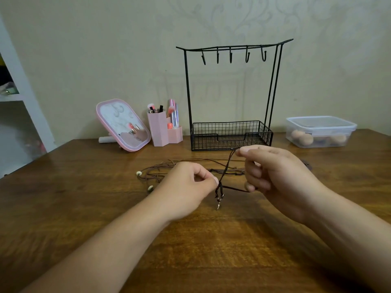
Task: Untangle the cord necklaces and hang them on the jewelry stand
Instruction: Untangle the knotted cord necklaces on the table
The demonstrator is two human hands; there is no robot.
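A: Quick pass. Where are the cord necklaces [190,166]?

B: Mostly a brown tangle lying on the wooden table [84,187], between the hands and in front of the jewelry stand [231,92]. One strand is lifted off the table, running slanted from hand to hand.

A: Fingers?

B: Left hand [186,187] pinches the strand low down, thumb and forefinger tight together, just above the clasp end [219,200], which dangles free. Right hand [273,176] pinches the same strand higher up at thumb and fingertip, other fingers curled in. A second bit of cord reaches toward the right hand's lower fingers; can't tell if it's held.

A: Stand?

B: Upright at the back of the table, five hooks [230,57] on the top bar, all bare. Wire basket at its base. Nothing hung yet, so I'd call this early untangling.

A: Handling?

B: Judging by the look: thin, soft, very light cord, limp where slack. Small pale beads [139,173] and coiled wire bits sit along it and will likely snag at crossings. Best hold is near the clasp end, feeding it back through loops, not yanking, since pulling probably tightens knots.

A: Background?

B: Pink mirror [123,125], pink brush holder [163,127], lidded clear box [320,132] on the right.
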